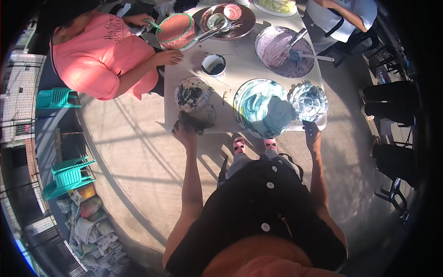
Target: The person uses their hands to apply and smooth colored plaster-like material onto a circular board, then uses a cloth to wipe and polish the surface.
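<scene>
My left hand (186, 135) is at the table's front left edge, against a dark-smeared, crumpled thing (199, 119) that may be a cloth or a bag. Whether its fingers grip this is unclear. Just beyond lies a round container (192, 93) streaked with black and white cream. My right hand (312, 135) is by the front right corner, its fingers bent and their tips dark; I cannot make out anything held. A faceted, shiny bowl (309, 103) sits just past it. Between my hands stands a wide basin (263, 107) smeared with blue-green and white cream.
Opposite, a mixing bowl (285, 52) holds lilac cream, a whisk and a spatula (317, 57). A white cup (213, 65) has dark contents. At left, a person in a pink shirt (100, 59) pipes green trim on a coral cake (175, 31). Another person (341, 17) sits far right.
</scene>
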`<state>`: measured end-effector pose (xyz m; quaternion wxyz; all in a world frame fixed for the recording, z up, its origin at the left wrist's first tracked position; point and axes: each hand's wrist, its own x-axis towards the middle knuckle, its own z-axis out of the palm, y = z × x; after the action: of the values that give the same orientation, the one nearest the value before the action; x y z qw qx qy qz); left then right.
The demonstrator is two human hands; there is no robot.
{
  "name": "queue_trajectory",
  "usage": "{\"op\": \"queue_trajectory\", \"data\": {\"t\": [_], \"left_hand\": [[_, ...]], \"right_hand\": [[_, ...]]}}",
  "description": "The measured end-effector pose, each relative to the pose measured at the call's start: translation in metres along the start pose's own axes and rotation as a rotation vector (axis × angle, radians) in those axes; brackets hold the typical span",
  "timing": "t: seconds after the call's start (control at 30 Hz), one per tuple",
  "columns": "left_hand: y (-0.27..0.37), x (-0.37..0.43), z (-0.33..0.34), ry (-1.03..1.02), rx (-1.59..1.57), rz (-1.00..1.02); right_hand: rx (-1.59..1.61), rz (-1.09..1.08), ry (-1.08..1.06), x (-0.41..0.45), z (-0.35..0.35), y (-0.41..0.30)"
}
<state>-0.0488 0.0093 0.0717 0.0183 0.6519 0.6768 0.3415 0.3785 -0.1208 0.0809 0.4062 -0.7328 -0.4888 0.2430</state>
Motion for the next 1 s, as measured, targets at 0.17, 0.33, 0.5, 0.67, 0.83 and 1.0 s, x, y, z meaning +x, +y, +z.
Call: {"op": "queue_trajectory", "data": {"t": [0.17, 0.33, 0.5, 0.67, 0.83, 1.0], "left_hand": [[0.014, 0.039, 0.022, -0.075, 0.029, 0.103], [-0.007, 0.077, 0.071, -0.179, -0.035, 0.078], [-0.004, 0.098, 0.106, -0.216, -0.131, -0.065], [-0.005, 0.108, 0.113, -0.099, -0.145, -0.005], [-0.006, 0.109, 0.109, -0.043, -0.229, -0.099], [0.011, 0.111, 0.097, -0.172, -0.189, -0.195]], "right_hand": [[0.015, -0.096, -0.040, 0.005, 0.009, -0.010], [0.024, -0.068, -0.048, -0.003, 0.010, -0.011], [-0.040, -0.017, -0.002, -0.018, 0.002, -0.005], [-0.069, 0.050, 0.019, -0.030, -0.006, -0.001], [-0.062, 0.048, 0.041, -0.034, -0.004, -0.001], [-0.047, 0.088, 0.030, -0.037, -0.005, -0.001]]}}
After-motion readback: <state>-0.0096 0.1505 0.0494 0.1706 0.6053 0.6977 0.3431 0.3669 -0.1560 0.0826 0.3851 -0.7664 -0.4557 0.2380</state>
